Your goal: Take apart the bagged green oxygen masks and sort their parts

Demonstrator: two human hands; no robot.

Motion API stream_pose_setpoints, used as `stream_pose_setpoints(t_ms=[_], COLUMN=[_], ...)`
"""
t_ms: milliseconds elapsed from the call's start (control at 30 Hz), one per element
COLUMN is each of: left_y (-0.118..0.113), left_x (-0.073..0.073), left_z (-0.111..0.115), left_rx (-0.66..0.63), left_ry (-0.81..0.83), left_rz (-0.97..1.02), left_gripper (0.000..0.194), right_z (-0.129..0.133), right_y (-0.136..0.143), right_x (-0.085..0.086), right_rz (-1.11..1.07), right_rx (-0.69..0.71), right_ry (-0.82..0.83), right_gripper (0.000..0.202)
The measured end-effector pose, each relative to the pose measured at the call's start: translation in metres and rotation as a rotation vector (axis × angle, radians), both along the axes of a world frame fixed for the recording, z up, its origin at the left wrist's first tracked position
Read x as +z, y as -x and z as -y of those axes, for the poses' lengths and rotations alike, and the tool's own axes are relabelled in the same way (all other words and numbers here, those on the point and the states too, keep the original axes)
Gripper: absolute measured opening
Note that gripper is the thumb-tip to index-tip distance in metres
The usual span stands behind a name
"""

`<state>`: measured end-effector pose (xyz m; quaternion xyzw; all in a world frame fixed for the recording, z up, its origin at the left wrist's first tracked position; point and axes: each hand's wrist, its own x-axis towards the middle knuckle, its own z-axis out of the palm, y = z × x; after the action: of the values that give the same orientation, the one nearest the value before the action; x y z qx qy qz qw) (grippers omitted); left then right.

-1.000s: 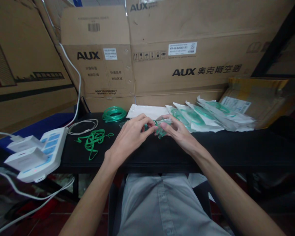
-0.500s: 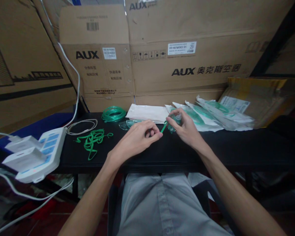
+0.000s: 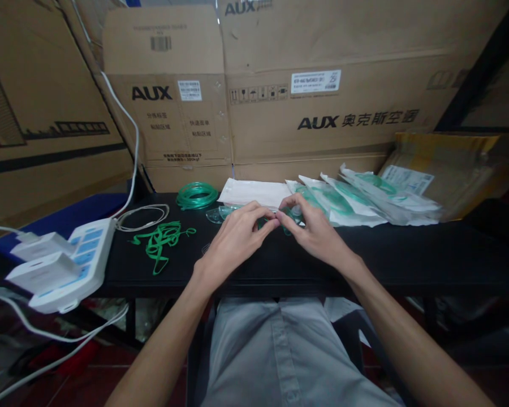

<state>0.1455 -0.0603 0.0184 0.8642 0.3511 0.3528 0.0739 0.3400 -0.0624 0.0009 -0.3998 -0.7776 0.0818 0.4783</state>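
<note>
Nearest, the left hand [image 3: 233,240] and right hand [image 3: 318,234] met above the black surface [image 3: 407,254], fingertips pinched together on a small clear-green plastic part [image 3: 285,217] held between them at centre, likely gripped from both sides so fine work could be done on it. At ten o'clock lay a tangle of green straps [image 3: 159,240], within reach of the left. Farther, at eleven, sat coiled green tubing [image 3: 196,195]; at one o'clock, sealed packets [image 3: 365,198] were fanned in an overlapping row. Cardboard boxes [image 3: 314,107] stood behind.

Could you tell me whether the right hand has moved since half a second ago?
Yes: the right hand shifted left along the white pouch, meeting the left hand.
</note>
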Motion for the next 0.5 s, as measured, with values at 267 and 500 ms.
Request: stream_pose_setpoints(t_ms=[267,500], left_y=[-0.002,0.001], left_x=[-0.002,0.007], left_z=[0.001,0.007], left_rx=[-0.028,-0.159], left_ry=[0.041,0.173], left_rz=[-0.039,-0.025], left_gripper=[0.021,0.022], right_z=[-0.002,-0.019], right_y=[-0.001,-0.017], right_x=[-0.001,-0.007], right_rz=[0.053,-0.035], right_rx=[-0.017,-0.38], right_ry=[-0.056,-0.153], right_gripper=[0.008,0.007])
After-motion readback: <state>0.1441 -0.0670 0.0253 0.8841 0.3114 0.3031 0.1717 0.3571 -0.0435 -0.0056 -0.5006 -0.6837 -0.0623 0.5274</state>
